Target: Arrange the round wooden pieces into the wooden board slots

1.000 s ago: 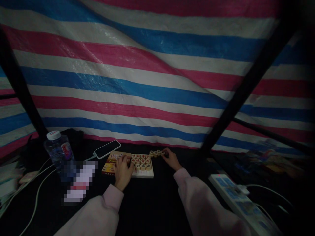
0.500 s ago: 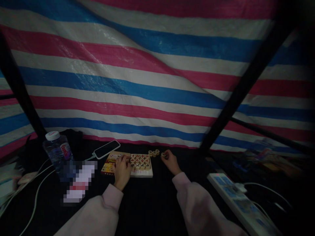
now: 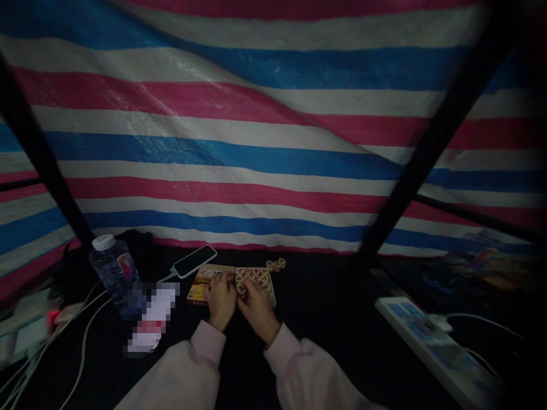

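My left hand (image 3: 222,296) rests over the yellow-brown printed lid (image 3: 200,286) of an opened box, its fingers spread near the fold. Round wooden Chinese chess pieces (image 3: 255,275) with red and dark characters stand in rows in the white box tray (image 3: 272,297). My right hand (image 3: 257,307) is over the front of that tray, with thumb and fingers closed on one Chinese chess piece (image 3: 241,291) at the tray's left side. It partly hides the front row. A few loose pieces (image 3: 276,265) lie on the black surface just behind the tray's right corner.
A white-framed phone (image 3: 195,262) on a cable lies behind the lid. To the left are a clear bottle (image 3: 114,273) with a white cap, a blurred-out item (image 3: 154,319) and white cables. A power strip (image 3: 419,336) lies on the right. Striped sheeting hangs behind, between dark poles.
My right hand has moved left with a chess piece, from beside the loose pieces to the tray. My left hand stays on the lid. The view has shifted slightly.
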Tool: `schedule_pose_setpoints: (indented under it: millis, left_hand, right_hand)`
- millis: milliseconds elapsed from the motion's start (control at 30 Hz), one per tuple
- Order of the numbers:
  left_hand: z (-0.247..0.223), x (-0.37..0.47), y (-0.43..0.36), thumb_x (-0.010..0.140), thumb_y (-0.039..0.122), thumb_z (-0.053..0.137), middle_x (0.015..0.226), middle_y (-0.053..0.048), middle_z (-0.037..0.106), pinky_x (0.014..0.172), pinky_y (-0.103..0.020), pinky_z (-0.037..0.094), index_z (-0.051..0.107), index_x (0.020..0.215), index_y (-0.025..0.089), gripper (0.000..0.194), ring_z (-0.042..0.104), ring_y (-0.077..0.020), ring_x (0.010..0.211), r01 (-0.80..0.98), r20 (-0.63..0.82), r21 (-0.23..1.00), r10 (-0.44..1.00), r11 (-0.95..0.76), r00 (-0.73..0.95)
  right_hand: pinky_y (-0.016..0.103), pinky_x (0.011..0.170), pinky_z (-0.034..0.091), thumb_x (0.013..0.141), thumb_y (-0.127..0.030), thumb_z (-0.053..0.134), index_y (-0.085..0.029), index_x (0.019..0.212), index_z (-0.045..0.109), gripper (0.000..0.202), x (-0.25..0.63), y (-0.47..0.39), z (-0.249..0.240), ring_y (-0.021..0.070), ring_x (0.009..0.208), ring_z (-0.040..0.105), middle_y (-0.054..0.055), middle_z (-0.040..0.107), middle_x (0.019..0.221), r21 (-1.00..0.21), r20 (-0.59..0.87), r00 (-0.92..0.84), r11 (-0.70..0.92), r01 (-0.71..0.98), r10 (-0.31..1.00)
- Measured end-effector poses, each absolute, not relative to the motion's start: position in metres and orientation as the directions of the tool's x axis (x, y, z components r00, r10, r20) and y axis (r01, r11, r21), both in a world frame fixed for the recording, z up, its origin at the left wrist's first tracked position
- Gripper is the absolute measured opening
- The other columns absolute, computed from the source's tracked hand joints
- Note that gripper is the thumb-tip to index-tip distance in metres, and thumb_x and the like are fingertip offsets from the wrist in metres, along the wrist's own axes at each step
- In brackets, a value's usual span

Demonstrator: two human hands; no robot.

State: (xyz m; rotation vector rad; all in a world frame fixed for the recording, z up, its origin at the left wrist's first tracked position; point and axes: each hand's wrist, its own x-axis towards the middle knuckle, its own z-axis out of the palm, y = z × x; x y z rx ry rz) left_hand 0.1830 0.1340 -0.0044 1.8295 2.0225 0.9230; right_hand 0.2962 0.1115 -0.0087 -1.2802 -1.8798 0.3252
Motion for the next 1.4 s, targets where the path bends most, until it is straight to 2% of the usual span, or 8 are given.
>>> schedule_pose_setpoints:
  millis: [100, 433, 667, 867, 1067, 1167, 1267, 1400]
  left_hand:
    - [-0.004, 0.184, 0.134, 0.083, 0.015, 0.039, 0.113, -0.006, 0.062, 0.092, -0.039, 0.032, 0.059, 0.103, 0.022, 0.029, 0.050, -0.0216, 0.110, 0.798, 0.213, 0.603, 0.960, 0.015, -0.180]
    - [-0.003, 0.185, 0.133, 0.084, 0.016, 0.039, 0.115, -0.006, 0.061, 0.093, -0.038, 0.031, 0.058, 0.103, 0.022, 0.028, 0.049, -0.0214, 0.112, 0.796, 0.211, 0.605, 0.961, 0.015, -0.179]
    - [-0.006, 0.185, 0.132, 0.084, 0.017, 0.038, 0.113, -0.005, 0.062, 0.091, -0.039, 0.032, 0.059, 0.102, 0.022, 0.028, 0.050, -0.0222, 0.109, 0.809, 0.252, 0.588, 0.954, -0.015, -0.165]
    - [-0.008, 0.184, 0.133, 0.084, 0.017, 0.038, 0.113, -0.006, 0.061, 0.094, -0.040, 0.031, 0.059, 0.104, 0.022, 0.029, 0.050, -0.0223, 0.111, 0.816, 0.237, 0.579, 0.958, -0.007, -0.160]
    - [-0.009, 0.184, 0.134, 0.083, 0.016, 0.039, 0.119, -0.007, 0.059, 0.094, -0.040, 0.032, 0.059, 0.106, 0.022, 0.032, 0.047, -0.0232, 0.115, 0.826, 0.216, 0.564, 0.963, 0.012, -0.162]
    - [-0.009, 0.184, 0.134, 0.083, 0.016, 0.039, 0.117, -0.007, 0.060, 0.094, -0.040, 0.031, 0.059, 0.105, 0.023, 0.031, 0.047, -0.0229, 0.115, 0.823, 0.210, 0.568, 0.964, 0.016, -0.164]
    - [-0.009, 0.183, 0.135, 0.083, 0.015, 0.038, 0.116, -0.006, 0.060, 0.094, -0.040, 0.031, 0.060, 0.104, 0.024, 0.031, 0.048, -0.0225, 0.113, 0.813, 0.207, 0.582, 0.965, 0.014, -0.164]
    - [-0.009, 0.183, 0.135, 0.083, 0.014, 0.039, 0.116, -0.005, 0.060, 0.092, -0.041, 0.031, 0.060, 0.104, 0.025, 0.031, 0.049, -0.0229, 0.112, 0.805, 0.207, 0.593, 0.964, 0.010, -0.164]
  right_hand:
    - [0.035, 0.080, 0.044, 0.073, -0.012, 0.054, -0.020, 0.092, 0.055, 0.021, 0.298, 0.110, -0.012, 0.0215, 0.089, 0.055, 0.007, 0.061, 0.092, -0.547, 0.504, -0.151, 0.449, 0.707, 0.850]
    - [0.035, 0.077, 0.036, 0.077, -0.022, 0.056, -0.022, 0.081, 0.054, 0.005, 0.300, 0.104, -0.015, 0.0222, 0.082, 0.053, 0.004, 0.061, 0.079, -0.400, 0.473, -0.178, 0.390, 0.829, 0.863]
    - [0.035, 0.078, 0.032, 0.075, -0.025, 0.059, -0.022, 0.079, 0.055, 0.007, 0.301, 0.103, -0.010, 0.0213, 0.084, 0.052, 0.002, 0.063, 0.080, -0.425, 0.447, -0.195, 0.399, 0.813, 0.873]
    - [0.036, 0.081, 0.030, 0.077, -0.023, 0.056, -0.022, 0.076, 0.057, 0.002, 0.301, 0.100, -0.004, 0.0210, 0.086, 0.050, 0.002, 0.062, 0.081, -0.401, 0.503, -0.187, 0.420, 0.814, 0.843]
    - [0.036, 0.084, 0.032, 0.080, -0.014, 0.046, -0.022, 0.096, 0.060, 0.023, 0.329, 0.116, 0.031, 0.0208, 0.096, 0.050, 0.005, 0.060, 0.099, -0.455, 0.615, -0.004, 0.359, 0.815, 0.789]
    - [0.037, 0.086, 0.036, 0.075, -0.007, 0.043, -0.021, 0.112, 0.056, 0.042, 0.363, 0.144, 0.039, 0.0228, 0.102, 0.050, 0.008, 0.058, 0.111, -0.466, 0.571, 0.088, 0.234, 0.854, 0.816]
    - [0.042, 0.092, 0.037, 0.071, -0.003, 0.043, -0.018, 0.130, 0.044, 0.061, 0.398, 0.171, 0.021, 0.0272, 0.117, 0.044, 0.013, 0.044, 0.133, -0.438, 0.486, 0.094, 0.149, 0.887, 0.869]
    - [0.041, 0.101, 0.036, 0.064, 0.004, 0.038, -0.017, 0.135, 0.037, 0.074, 0.427, 0.191, -0.024, 0.0233, 0.129, 0.035, 0.012, 0.035, 0.143, -0.457, 0.388, 0.006, 0.186, 0.870, 0.922]
